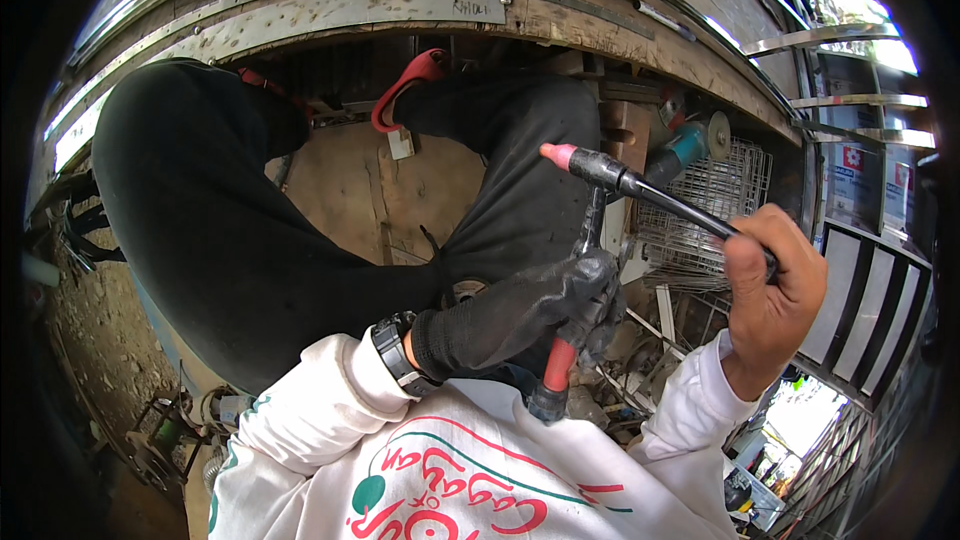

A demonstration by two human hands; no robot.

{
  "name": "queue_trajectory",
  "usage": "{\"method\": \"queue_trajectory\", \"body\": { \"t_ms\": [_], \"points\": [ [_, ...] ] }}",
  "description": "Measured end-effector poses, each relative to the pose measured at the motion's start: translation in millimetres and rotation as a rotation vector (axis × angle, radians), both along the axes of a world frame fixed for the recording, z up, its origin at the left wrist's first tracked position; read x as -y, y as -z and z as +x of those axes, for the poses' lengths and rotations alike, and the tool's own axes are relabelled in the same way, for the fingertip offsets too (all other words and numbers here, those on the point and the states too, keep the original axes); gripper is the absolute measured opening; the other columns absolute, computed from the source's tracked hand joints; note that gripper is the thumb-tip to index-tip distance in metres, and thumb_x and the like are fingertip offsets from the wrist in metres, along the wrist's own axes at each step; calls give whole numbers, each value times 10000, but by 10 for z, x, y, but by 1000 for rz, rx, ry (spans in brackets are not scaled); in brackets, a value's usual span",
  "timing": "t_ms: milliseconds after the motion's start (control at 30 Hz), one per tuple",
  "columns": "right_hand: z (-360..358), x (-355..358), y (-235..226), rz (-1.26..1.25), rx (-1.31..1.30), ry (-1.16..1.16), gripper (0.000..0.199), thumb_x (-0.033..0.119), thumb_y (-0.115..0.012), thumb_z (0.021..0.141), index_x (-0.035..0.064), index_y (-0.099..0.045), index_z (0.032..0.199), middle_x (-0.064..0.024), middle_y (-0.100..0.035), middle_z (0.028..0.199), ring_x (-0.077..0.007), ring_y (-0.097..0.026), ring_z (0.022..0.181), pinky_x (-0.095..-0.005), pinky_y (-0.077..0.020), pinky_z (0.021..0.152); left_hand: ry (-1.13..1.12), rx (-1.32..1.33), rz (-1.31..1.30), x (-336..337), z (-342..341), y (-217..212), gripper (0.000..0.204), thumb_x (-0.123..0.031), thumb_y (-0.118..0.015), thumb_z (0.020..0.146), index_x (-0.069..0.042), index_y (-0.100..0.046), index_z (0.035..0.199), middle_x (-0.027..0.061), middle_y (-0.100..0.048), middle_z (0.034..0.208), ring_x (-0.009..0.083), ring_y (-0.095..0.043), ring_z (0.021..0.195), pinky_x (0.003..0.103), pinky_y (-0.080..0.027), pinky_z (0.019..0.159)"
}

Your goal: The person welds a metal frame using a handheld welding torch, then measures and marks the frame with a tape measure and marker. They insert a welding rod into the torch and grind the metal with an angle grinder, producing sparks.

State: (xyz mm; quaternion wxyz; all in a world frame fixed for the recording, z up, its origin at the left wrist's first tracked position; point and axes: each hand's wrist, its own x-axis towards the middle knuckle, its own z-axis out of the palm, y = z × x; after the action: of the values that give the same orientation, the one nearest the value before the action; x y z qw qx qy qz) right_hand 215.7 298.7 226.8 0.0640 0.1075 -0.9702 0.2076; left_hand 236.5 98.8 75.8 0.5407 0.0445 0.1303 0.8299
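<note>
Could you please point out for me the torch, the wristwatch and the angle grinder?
Torch (pixel 603 172), head view: on its black head.
Wristwatch (pixel 398 352), head view: on the middle of its dark body.
Angle grinder (pixel 684 148), head view: on its teal housing.

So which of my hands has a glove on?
Your left hand, gripping the red-and-black handle: it wears a black glove. Your right hand is bare.

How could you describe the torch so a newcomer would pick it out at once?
Find the bent, black-trousered right leg. Across its edge in this view, the gloved left hand grips a torch, whose long black tail the bare right hand holds. The pink tip sets it apart from the teal grinder beyond it.
</note>
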Motion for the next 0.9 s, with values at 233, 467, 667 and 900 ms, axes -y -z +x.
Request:
{"method": "queue_trajectory", "body": {
  "t_ms": [233, 467, 667, 900],
  "points": [
    [-16, 19, 67, 113, -129, -73, 226, 173, -841, 858, 8, -688, 875, -93, -644, 717, -217, -578, 624, -308, -423, 589, -12, -22, -25, 0, 22, 61, 352, -383, -465, 1129, -52, -563, 1197, 47, -611, 1019, 133, -593, 903, 318, -511, 854],
    [-32, -125, 120, 51, -112, -167, 220, 136, -817, 871, 1, -649, 827, -69, -563, 650, -224, -479, 555, -319, -360, 534, -13, -91, -1, -20, 175, 264, 381, -336, -443, 1138, -27, -513, 1350, 59, -625, 1090, 139, -605, 984, 326, -516, 924],
    [60, -258, 139, -105, 98, -11, 239, 142, -812, 900, -12, -640, 835, -64, -555, 663, -163, -470, 566, -293, -338, 535, -53, -109, -109, -39, 139, 133, 430, -447, -388, 1147, -57, -553, 1223, 49, -616, 984, 137, -597, 857, 312, -530, 826],
    [12, -65, 154, -40, -122, -87, 214, 105, -810, 892, -5, -643, 818, -70, -581, 668, -162, -503, 580, -293, -359, 541, -85, -130, -53, -58, 182, 183, 368, -395, -391, 1153, -65, -532, 1232, 54, -579, 1023, 149, -578, 900, 330, -516, 847]
  ]
}}
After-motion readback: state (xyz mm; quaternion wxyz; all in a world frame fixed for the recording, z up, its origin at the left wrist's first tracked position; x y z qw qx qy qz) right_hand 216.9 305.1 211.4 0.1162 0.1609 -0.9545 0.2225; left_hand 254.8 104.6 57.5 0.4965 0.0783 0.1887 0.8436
